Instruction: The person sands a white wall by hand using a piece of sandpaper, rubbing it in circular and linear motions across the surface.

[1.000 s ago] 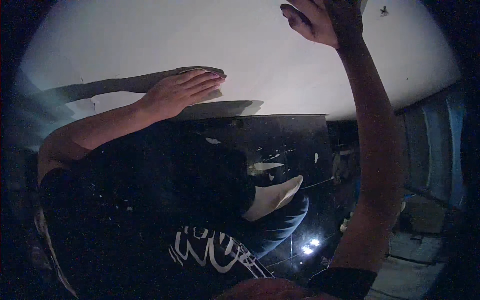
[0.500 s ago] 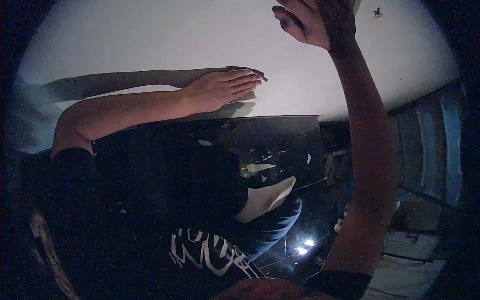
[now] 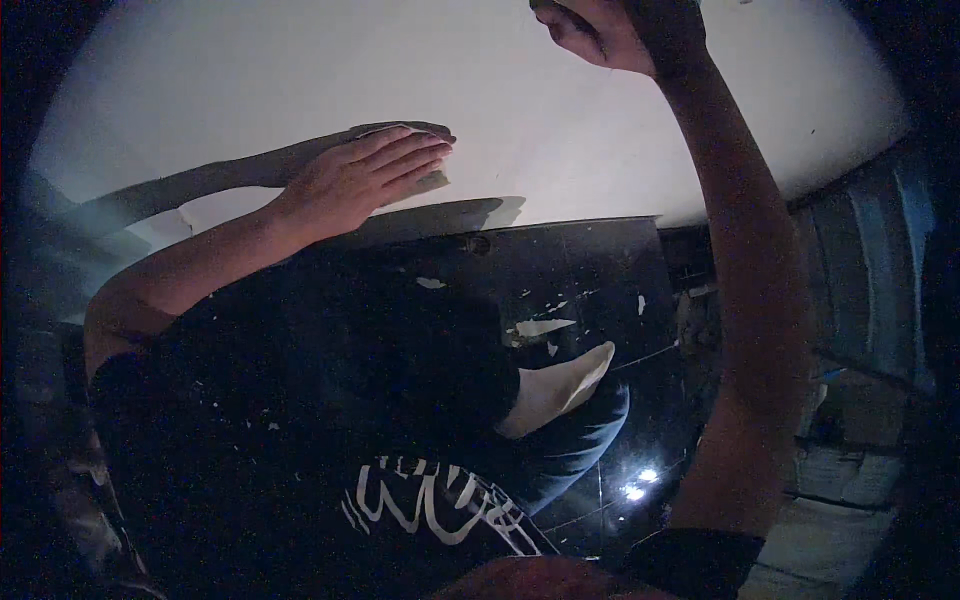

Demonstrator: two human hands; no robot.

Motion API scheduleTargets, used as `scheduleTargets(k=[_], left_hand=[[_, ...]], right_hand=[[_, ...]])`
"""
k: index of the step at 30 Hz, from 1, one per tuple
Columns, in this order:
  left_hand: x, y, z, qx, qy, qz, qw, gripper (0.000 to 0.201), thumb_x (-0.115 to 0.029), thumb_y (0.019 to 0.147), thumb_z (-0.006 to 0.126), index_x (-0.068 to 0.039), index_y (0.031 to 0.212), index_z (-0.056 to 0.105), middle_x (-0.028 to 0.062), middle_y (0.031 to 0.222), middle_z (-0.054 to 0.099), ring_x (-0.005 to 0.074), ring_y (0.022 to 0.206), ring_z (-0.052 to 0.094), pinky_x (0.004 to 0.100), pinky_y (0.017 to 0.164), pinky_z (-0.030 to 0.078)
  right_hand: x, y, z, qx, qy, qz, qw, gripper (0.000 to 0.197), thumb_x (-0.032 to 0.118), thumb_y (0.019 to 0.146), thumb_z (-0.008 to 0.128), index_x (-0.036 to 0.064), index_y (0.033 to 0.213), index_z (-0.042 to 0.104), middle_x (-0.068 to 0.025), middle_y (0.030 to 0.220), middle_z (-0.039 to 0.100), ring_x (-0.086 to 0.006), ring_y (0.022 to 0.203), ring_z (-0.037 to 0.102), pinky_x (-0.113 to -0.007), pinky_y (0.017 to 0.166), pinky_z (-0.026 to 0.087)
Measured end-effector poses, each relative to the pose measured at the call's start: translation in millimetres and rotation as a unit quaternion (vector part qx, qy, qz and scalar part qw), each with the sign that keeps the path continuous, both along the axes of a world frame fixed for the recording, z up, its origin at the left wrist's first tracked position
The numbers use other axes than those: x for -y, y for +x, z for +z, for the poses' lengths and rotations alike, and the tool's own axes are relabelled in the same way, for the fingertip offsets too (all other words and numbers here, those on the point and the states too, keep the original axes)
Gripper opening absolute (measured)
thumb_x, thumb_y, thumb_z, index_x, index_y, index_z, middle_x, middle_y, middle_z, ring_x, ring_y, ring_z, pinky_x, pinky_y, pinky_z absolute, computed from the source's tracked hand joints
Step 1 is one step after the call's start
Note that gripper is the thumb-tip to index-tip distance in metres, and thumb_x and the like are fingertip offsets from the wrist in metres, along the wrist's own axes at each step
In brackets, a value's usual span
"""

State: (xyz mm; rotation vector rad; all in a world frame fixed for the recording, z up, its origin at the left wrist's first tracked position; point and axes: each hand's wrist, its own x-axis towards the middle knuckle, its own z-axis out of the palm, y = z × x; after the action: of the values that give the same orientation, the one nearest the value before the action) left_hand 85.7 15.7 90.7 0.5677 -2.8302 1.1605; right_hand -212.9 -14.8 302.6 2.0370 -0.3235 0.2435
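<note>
My left hand (image 3: pixel 345 180) lies nearly flat against a broad white surface (image 3: pixel 560 130), fingers together and stretched out. Under the fingers a small tan sheet (image 3: pixel 433 182) shows at the lower edge, pressed between hand and surface; its kind is not clear. The hand's dark shadow falls just above it and along the surface's lower border. At the top edge, my right hand (image 3: pixel 610 35) is raised by the same white surface. Its fingers are mostly cut off by the frame, so whether they hold anything cannot be made out.
Below the white surface is a dark, glossy panel or floor (image 3: pixel 590 260) with pale flakes and spots. My bare foot (image 3: pixel 560 390) and dark-trousered leg (image 3: pixel 580 450) rest there. Bluish folded cloth or curtain (image 3: pixel 880 270) hangs at the right. Bright reflections (image 3: pixel 640 485) shine on the dark floor.
My left hand has moved left along the white surface, and the tan sheet has moved with it. My right hand is slightly higher and further out of the frame.
</note>
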Motion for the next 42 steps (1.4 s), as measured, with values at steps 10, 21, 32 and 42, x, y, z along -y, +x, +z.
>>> scheduleTargets(k=[10, 21, 32, 42], left_hand=[[15.5, -86.3, -12.3, -0.037, -0.003, -0.060, 0.998, 0.054, -0.025, 0.099, 0.043, -0.015, 0.151, 0.036, 0.0004, 0.163, 0.021, 0.0174, 0.151, 0.016, 0.0365, 0.127, 0.005], [7.5, -34.3, -1.7, -0.029, 0.034, -0.028, 0.999, 0.056, -0.025, 0.097, 0.046, -0.015, 0.151, 0.037, 0.0005, 0.162, 0.025, 0.0165, 0.150, 0.020, 0.0357, 0.127, 0.011], [4.9, -18.3, 7.7, -0.050, -0.013, -0.028, 0.998, 0.057, -0.027, 0.097, 0.045, -0.013, 0.152, 0.035, 0.0011, 0.162, 0.025, 0.0170, 0.150, 0.020, 0.0378, 0.127, 0.010], [19.1, -94.9, 1.2, -0.044, -0.027, -0.067, 0.996, 0.067, -0.026, 0.092, 0.047, -0.009, 0.153, 0.030, 0.0051, 0.163, 0.024, 0.0195, 0.150, 0.021, 0.0368, 0.126, 0.012]], right_hand=[[-3.1, 5.7, 6.5, -0.004, 0.016, -0.010, 1.000, 0.059, 0.027, 0.088, 0.059, 0.0112, 0.144, 0.050, -0.0085, 0.161, 0.030, -0.0291, 0.144, 0.035, -0.053, 0.110, 0.033], [10.6, 3.8, -0.9, 0.014, 0.022, 0.063, 0.998, 0.060, 0.021, 0.085, 0.059, 0.0086, 0.143, 0.052, -0.0105, 0.159, 0.035, -0.0289, 0.145, 0.035, -0.051, 0.111, 0.032], [16.9, 0.9, -6.1, 0.015, 0.022, 0.012, 1.000, 0.060, 0.025, 0.088, 0.058, 0.0071, 0.145, 0.048, -0.0087, 0.160, 0.032, -0.0215, 0.145, 0.033, -0.045, 0.114, 0.030], [9.9, 3.3, 2.2, -0.008, 0.035, -0.037, 0.999, 0.061, 0.017, 0.085, 0.060, 0.0018, 0.143, 0.049, -0.0081, 0.161, 0.030, -0.0186, 0.141, 0.040, -0.039, 0.112, 0.038]])
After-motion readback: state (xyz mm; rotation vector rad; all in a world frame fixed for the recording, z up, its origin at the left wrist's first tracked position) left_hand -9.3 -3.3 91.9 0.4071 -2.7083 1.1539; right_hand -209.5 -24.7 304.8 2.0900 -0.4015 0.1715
